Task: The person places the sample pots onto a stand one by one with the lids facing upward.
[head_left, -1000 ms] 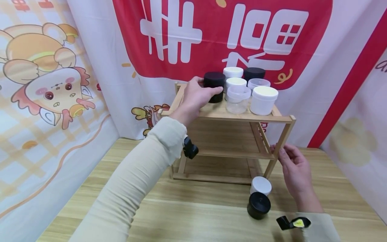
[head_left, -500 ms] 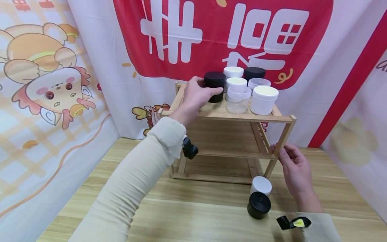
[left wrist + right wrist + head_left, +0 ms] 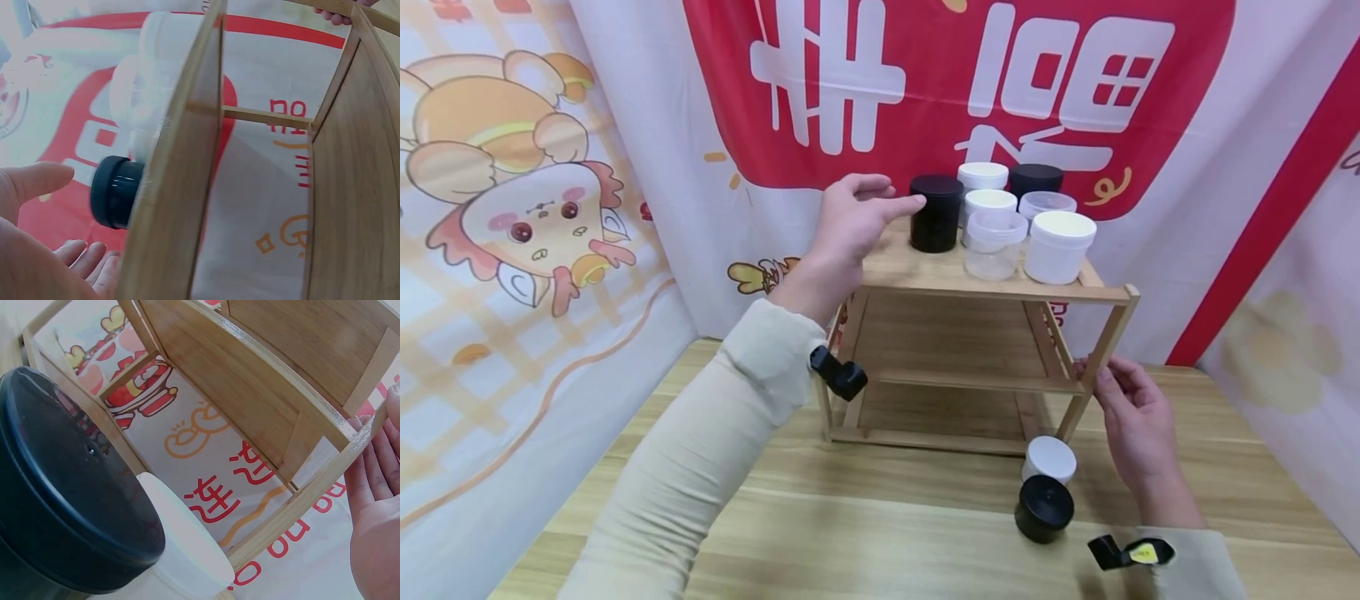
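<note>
A black jar (image 3: pixel 936 213) stands upright at the left of a group of jars on the wooden shelf's (image 3: pixel 1000 289) top board. My left hand (image 3: pixel 850 225) is just left of that jar, thumb and fingers spread and holding nothing; the left wrist view shows a gap between the thumb and the jar's lid (image 3: pixel 106 190). Low on the right, my right hand (image 3: pixel 1138 421) grips the shelf's front post, thumb in front and fingers (image 3: pixel 378 459) behind it. White jars (image 3: pixel 1060 247), clear plastic jars (image 3: pixel 994 244) and another black jar (image 3: pixel 1036 179) make up the group.
On the table (image 3: pixel 820 533), a white jar (image 3: pixel 1049 460) and a black jar (image 3: pixel 1045 509) stand before the shelf's right front leg. The shelf has two lower boards (image 3: pixel 955 337) under the top. Printed cloth (image 3: pixel 647 108) hangs behind and at both sides.
My left hand has let go of the black jar and drawn back to the left, while the jar stays on the top board. My right hand keeps its grip on the post.
</note>
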A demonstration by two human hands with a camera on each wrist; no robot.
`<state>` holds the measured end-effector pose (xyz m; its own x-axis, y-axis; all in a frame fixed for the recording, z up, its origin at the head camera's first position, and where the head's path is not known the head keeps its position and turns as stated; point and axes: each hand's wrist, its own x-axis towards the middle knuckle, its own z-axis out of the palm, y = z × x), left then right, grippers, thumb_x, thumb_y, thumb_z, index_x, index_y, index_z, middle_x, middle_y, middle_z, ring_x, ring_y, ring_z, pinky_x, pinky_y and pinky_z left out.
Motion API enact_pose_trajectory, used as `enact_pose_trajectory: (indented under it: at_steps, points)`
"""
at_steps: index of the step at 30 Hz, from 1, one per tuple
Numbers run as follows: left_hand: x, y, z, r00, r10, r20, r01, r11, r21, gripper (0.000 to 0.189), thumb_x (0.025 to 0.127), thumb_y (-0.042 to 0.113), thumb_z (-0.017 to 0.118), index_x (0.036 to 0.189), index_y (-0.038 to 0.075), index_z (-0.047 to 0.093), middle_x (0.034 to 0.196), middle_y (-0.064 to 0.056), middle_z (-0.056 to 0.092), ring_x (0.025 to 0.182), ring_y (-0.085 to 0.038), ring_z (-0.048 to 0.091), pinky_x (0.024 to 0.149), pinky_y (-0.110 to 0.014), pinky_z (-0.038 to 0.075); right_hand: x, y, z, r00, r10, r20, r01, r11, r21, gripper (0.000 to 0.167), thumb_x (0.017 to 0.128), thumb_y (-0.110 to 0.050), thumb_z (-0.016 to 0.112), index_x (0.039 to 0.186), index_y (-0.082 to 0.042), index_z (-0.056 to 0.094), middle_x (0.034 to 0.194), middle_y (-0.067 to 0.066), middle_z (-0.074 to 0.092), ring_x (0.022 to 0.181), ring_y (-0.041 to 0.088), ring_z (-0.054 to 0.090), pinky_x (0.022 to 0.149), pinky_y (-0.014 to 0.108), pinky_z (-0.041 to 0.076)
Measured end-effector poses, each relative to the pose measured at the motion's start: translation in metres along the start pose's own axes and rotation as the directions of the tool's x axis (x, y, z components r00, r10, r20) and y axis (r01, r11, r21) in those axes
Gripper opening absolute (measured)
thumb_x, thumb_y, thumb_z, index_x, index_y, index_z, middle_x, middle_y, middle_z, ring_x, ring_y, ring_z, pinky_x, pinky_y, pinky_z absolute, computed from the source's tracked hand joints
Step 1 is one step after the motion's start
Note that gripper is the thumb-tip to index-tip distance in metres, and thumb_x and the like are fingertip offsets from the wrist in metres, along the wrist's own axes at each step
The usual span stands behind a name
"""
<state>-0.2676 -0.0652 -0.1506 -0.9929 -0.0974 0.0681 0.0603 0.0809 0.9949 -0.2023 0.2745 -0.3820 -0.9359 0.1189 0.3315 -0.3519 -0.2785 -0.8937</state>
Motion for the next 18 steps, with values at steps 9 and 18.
enact_pose_trajectory:
  at_steps: [9, 18]
  points:
    - [-0.03, 0.006, -0.016, 0.995, 0.094, 0.028, -0.093, 0.995, -0.027, 0.052, 0.095, 0.025, 0.083, 0.141, 0.018, 0.061, 0.142, -0.003, 0.066, 0.129, -0.018, 0.062, 0.116, -0.042, 0.054, 0.0, -0.003, 0.0, 1.0, 0.006, -0.001, -0.006, 1.0, 0.002, 0.04, 0.109, -0.011, 0.06, 0.147, 0.002, 0.058, 0.124, 0.0, 0.073, 0.119, 0.009, 0.072, 0.106, 0.016, 0.054]
    - [-0.065, 0.006, -0.021, 0.978, 0.146, 0.15, -0.138, 0.988, -0.065, 0.045, 0.096, 0.023, 0.082, 0.137, 0.017, 0.064, 0.138, -0.003, 0.069, 0.13, -0.019, 0.063, 0.121, -0.049, 0.048, -0.001, -0.004, 0.0, 1.0, 0.011, -0.001, -0.011, 1.0, 0.005, 0.036, 0.109, -0.012, 0.061, 0.143, -0.002, 0.062, 0.123, 0.0, 0.073, 0.118, 0.009, 0.072, 0.105, 0.016, 0.055]
